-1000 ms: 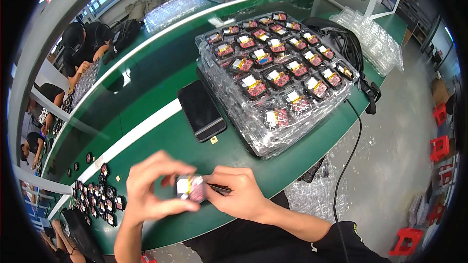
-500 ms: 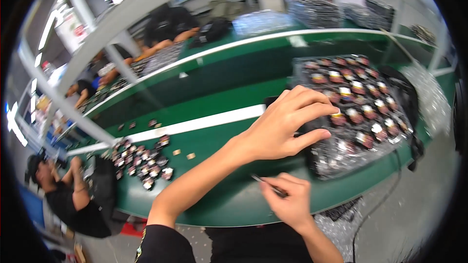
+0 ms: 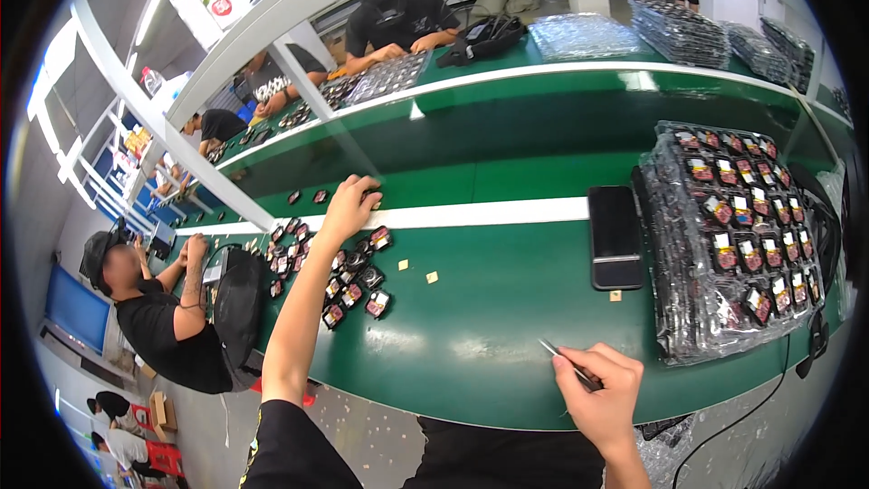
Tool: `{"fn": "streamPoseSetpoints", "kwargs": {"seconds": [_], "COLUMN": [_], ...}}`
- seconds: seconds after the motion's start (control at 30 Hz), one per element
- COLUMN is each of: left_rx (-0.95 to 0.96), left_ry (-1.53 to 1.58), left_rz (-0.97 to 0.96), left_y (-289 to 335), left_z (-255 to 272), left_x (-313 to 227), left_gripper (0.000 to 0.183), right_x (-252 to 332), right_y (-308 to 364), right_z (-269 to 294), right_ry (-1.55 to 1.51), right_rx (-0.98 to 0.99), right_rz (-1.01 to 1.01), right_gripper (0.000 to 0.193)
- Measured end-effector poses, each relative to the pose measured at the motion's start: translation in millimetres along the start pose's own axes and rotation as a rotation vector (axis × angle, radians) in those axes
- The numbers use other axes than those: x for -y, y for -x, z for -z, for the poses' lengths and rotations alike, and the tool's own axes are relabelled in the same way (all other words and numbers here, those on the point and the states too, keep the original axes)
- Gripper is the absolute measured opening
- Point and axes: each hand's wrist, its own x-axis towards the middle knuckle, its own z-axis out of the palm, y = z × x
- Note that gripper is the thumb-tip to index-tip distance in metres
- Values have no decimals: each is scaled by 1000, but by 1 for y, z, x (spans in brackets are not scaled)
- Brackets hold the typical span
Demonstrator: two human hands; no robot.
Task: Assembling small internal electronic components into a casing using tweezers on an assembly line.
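My left hand [image 3: 349, 206] reaches over the white strip [image 3: 489, 211], above the loose parts. Its fingers are curled round a small black part [image 3: 369, 193], mostly hidden by the fingertips. To its lower left and right lies a pile of small black square parts [image 3: 351, 285] with reddish and white faces. My right hand [image 3: 608, 388], near the front edge of the green table [image 3: 480, 308], grips a slim tweezers-like tool [image 3: 549, 347] with a silver tip pointing up and left. At the right stands a stack of clear plastic trays [image 3: 674, 308], its top one filled with similar parts.
A black phone [image 3: 615, 237] lies left of the trays, across the strip's end. Small tan squares [image 3: 432, 277] are scattered on the table. A person in black [image 3: 176, 317] sits at the left end. Behind the far partition, others work near more stacked trays [image 3: 679, 32].
My left hand has gone from the tray stack leftward to the loose parts and now holds one. The view has turned left, so the trays appear farther right. My right hand keeps its tool.
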Motion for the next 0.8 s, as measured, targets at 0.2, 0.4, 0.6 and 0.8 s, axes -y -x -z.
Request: {"fn": "streamPoseSetpoints", "kwargs": {"seconds": [0.2,0.4,0.6,0.8], "left_rx": [-3,398,538,399], "left_ry": [416,704,899,597], "left_rz": [-56,-558,-519,-554], "left_y": [-2,82,98,101], "left_z": [8,18,20,9], "left_x": [-108,-247,-246,-249], "left_gripper": [46,55,75,68], "right_x": [0,-5,-1,-7], "right_y": [0,0,-5,-6], "right_z": [4,7,3,4], "right_ry": [74,84,69,99], "right_rx": [-33,-85,-56,-25], "right_rz": [-52,-56,-30,-36], "right_gripper": [13,15,18,19]}}
